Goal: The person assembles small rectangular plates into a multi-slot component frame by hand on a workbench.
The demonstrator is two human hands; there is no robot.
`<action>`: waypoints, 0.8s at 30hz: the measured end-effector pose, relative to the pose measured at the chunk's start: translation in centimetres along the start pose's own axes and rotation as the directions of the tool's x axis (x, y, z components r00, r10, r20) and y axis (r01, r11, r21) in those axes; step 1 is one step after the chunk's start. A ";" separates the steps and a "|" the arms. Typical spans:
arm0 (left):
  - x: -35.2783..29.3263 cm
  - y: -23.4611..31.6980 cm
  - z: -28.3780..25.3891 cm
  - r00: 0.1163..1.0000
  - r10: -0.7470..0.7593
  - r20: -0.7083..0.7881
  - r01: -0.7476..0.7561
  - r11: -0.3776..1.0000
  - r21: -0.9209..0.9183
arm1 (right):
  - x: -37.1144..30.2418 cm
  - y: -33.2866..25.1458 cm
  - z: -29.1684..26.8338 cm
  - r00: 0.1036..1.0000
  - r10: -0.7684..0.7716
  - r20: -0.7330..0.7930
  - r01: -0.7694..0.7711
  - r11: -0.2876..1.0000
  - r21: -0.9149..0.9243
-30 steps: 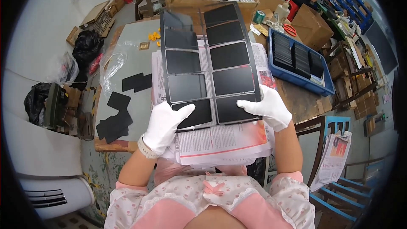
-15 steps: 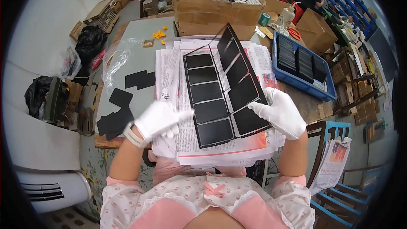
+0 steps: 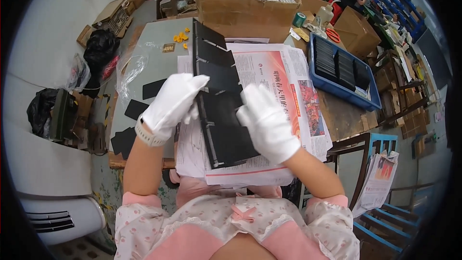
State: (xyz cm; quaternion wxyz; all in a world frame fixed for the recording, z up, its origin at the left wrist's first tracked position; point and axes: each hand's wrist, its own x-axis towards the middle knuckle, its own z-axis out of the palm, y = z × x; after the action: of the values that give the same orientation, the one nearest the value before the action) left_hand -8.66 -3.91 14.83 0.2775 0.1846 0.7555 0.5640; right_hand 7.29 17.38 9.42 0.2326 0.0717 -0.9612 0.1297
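Note:
A long black sheet of joined rectangular panels stands tilted over a stack of newspaper, its halves folded toward each other. My left hand, in a white glove, grips the sheet's left edge between thumb and fingers. White-gloved too, my right hand is at the sheet's lower right side, fingers stretched out against it and somewhat blurred. Loose black rectangular pieces lie on the grey tabletop beyond my left wrist, partly hidden by it.
A blue tray filled with upright black pieces stands on the right. Behind the newspaper is a cardboard box of papers. Small yellow pieces and clear plastic film lie on the left tabletop. A blue-framed chair is at right.
The sheet has swung leftward, its right half folding over the left. My left hand has risen to grip its edge; my right hand has moved left along with it.

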 end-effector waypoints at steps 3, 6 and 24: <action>-1.1 -2.6 -2.5 0.999 0.035 0.026 -0.031 0.992 -0.126 | -3.4 2.3 3.5 0.952 0.104 0.288 -0.014 0.955 -0.298; -1.3 -3.8 -3.2 1.000 -0.001 0.005 0.002 0.979 -0.206 | 4.0 3.6 2.8 0.993 0.122 0.005 -0.119 0.976 -0.184; -3.0 -8.0 1.2 0.971 -0.073 -0.227 0.069 0.997 -0.026 | 12.5 9.2 18.5 0.809 0.588 -0.006 -0.567 0.777 -0.274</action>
State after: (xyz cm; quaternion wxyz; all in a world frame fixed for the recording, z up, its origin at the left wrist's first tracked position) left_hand -5.28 -7.10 7.61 0.2108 0.0893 0.7832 0.5781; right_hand -13.49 20.01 -2.65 0.1501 -0.2529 -0.9537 0.0633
